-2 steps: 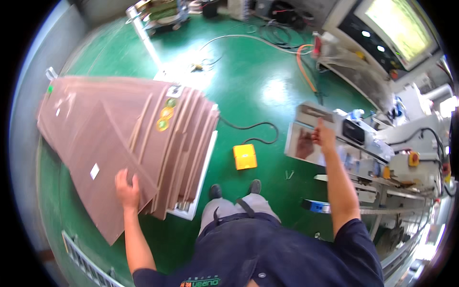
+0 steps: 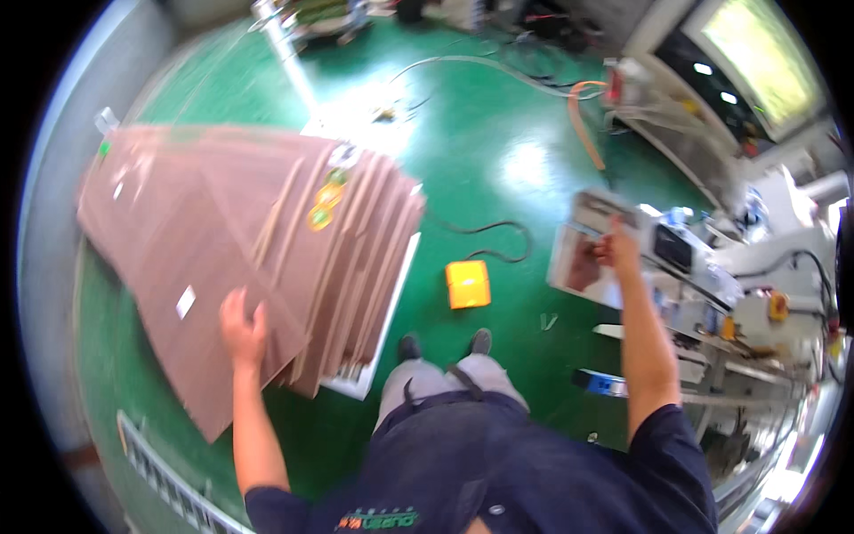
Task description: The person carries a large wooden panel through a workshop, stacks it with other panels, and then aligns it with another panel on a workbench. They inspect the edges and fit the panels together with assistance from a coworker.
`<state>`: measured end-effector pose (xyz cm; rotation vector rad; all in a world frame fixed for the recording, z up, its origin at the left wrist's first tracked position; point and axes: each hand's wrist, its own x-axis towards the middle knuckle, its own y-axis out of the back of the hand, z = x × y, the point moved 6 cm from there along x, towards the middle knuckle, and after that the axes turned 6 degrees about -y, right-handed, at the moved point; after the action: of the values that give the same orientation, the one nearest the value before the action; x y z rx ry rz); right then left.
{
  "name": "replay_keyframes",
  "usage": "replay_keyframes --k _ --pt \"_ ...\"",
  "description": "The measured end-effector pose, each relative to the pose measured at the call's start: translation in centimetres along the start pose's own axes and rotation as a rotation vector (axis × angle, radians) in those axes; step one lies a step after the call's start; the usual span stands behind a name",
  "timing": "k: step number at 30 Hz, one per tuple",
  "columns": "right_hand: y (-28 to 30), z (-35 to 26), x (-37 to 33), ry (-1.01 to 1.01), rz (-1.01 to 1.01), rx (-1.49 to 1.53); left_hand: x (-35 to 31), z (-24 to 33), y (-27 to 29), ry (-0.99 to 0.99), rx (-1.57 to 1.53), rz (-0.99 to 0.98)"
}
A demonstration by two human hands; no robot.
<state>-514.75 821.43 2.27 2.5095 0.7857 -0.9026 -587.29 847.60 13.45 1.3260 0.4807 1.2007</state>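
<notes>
On the left, a stack of large brown boards (image 2: 169,222) lies fanned out, the top ones at an angle, with a small white label on the uppermost. My left hand (image 2: 243,334) is over the top board near its right edge, fingers apart, holding nothing; whether it touches the board I cannot tell. At the right my right hand (image 2: 620,254) reaches over a shiny metal surface (image 2: 578,267) on the machine, which mirrors it. One finger of this hand points out and the others curl, with nothing seen in them. Motion blurs both hands slightly.
A yellow box (image 2: 468,285) with a black cable sits on the green floor before my shoes. Yellow and green round stickers (image 2: 326,203) mark the stack's boards. An orange hose (image 2: 583,129) lies beyond the machine. At lower left stands a slotted metal rail (image 2: 169,481).
The whole scene has shifted a little to the right and slightly upward in the picture. Both hands keep about the same places over the board and the metal surface.
</notes>
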Motion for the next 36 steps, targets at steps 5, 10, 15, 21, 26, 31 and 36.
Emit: replay_keyframes --k 5,10,15,21,26,31,36 --pt "1.1 -0.3 1.9 -0.045 0.312 -0.047 2.3 -5.9 -3.3 0.023 0.223 -0.125" --pt "2.4 -1.0 3.0 -0.104 0.331 -0.182 2.0 -5.8 -2.9 0.070 0.194 -0.113" --pt "-0.8 -0.7 0.4 -0.135 0.246 -0.147 1.7 -5.9 -1.8 0.105 0.204 -0.146" --pt "-2.5 0.2 1.2 -0.040 0.170 0.096 1.2 -6.2 -1.0 0.107 0.210 -0.131" --pt "2.8 2.4 5.4 0.108 0.283 0.417 1.7 -5.8 -2.4 0.077 0.174 -0.134" --pt "-5.6 5.0 -8.8 0.401 -0.076 0.346 4.1 -5.6 -1.2 0.057 0.159 -0.199" --pt "-24.2 11.4 -29.8 0.198 -0.197 0.159 11.8 -11.2 -4.1 -0.047 0.134 -0.028"
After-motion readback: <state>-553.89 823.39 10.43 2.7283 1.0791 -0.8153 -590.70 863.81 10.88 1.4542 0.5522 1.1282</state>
